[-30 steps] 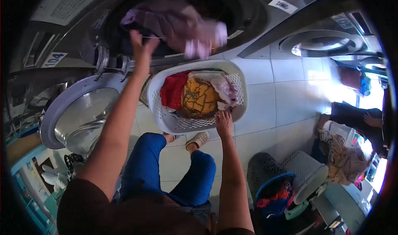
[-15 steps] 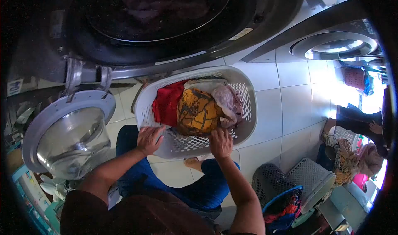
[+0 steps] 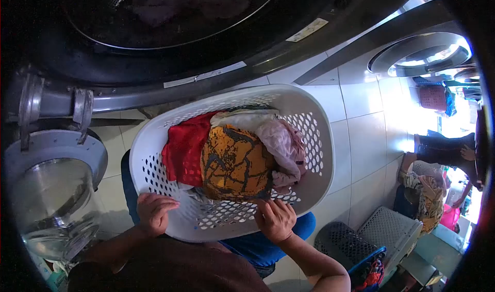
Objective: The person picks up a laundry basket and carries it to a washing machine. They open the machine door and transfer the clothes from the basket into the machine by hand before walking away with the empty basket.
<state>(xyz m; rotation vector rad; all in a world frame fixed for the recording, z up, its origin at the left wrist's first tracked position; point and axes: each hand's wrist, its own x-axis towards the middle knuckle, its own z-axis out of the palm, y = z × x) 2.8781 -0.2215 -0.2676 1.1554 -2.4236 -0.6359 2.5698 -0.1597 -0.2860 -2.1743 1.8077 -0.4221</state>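
Note:
A white laundry basket (image 3: pixel 178 217) with perforated sides is right in front of me, tilted a little. Inside it lie a red cloth (image 3: pixel 189 146), an orange cloth with dark crack-like markings (image 3: pixel 234 163) and a pale pink, sheer cloth (image 3: pixel 281 142). My left hand (image 3: pixel 154 213) grips the rim at the near left, its fingers curled over the edge. On the near right, my right hand (image 3: pixel 277 220) is closed over the same rim. The fingertips lie inside the basket, close to the orange cloth.
A large dark washer (image 3: pixel 221 55) stands just beyond the basket; its round glass door (image 3: pixel 56 194) hangs open at left. Another machine's door (image 3: pixel 420 55) is at upper right. Grey baskets (image 3: pixel 381 235) stand at lower right. A person (image 3: pixel 443 150) is at far right, near piled clothes (image 3: pixel 425 194).
The basket has come closer to me and appears larger, apparently raised from the floor. Both hands have moved down in view with it and now grasp its rim. The view has shifted toward the washer.

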